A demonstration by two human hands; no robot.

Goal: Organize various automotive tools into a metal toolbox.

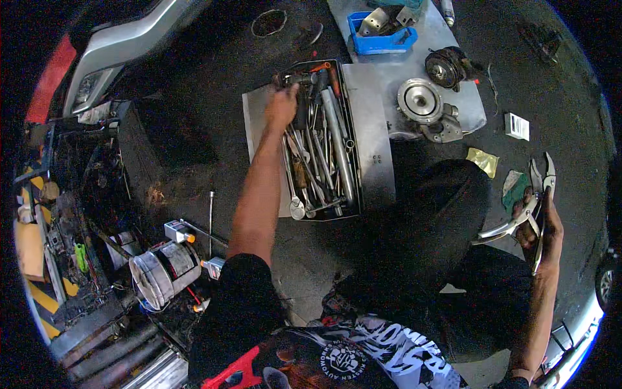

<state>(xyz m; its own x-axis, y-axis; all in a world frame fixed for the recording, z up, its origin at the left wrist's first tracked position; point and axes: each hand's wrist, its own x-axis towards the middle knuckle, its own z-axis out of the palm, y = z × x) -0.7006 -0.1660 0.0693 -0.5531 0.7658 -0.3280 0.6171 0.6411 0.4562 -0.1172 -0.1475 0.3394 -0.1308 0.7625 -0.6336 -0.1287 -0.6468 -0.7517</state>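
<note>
In front of me a long metal toolbox [360, 187] stands open, filled with ratchets, spanners, screwdrivers and a thick metal tube [335, 136]. My left hand [281, 109] reaches into its far left part, slightly blurred, by a dark tool with a metal head [300, 79]. Whether the fingers grip anything there is unclear. A large chrome ratchet [297, 208] rests at the near end of the box. Off to the right, my right hand [549, 228] holds locking pliers [527, 211] with long curved jaws, which point away from me and stand apart.
Beyond the toolbox, a metal sheet [471, 109] carries a round flanged metal part [420, 100], a dark pulley unit [444, 70] and a blue plastic bin [384, 46]. A small white carton [517, 127] and yellow wrapper [482, 161] lie rightward. A white spool [163, 279] stands left.
</note>
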